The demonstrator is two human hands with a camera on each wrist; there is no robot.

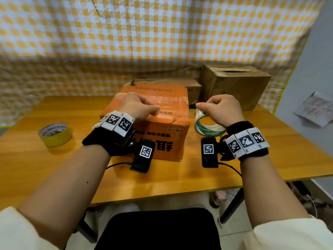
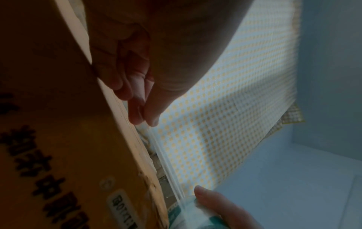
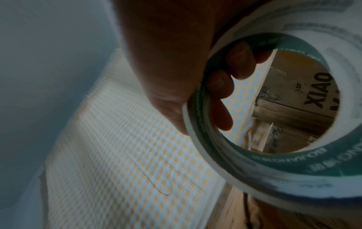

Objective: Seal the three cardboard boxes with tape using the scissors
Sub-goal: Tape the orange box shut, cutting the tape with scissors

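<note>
My left hand [image 1: 137, 105] pinched the clear tape strip [image 2: 170, 167] over the orange box [image 1: 153, 121], mid-worktop [image 1: 180, 181]. My right hand [image 1: 222, 110] gripped the green-white tape roll [image 1: 205, 127], fingers [image 3: 221, 86] curled through its core, just right of the box's right edge. Brown boxes [image 1: 234, 83] stood far right. Yellow roll [image 1: 55, 134] sat left, well apart.

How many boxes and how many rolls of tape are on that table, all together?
Cardboard boxes: 3, namely the orange box, the low brown box behind it and the big brown box.
Tape rolls: 2, namely the yellow roll and the green-and-white roll.
Total: 5.
</note>
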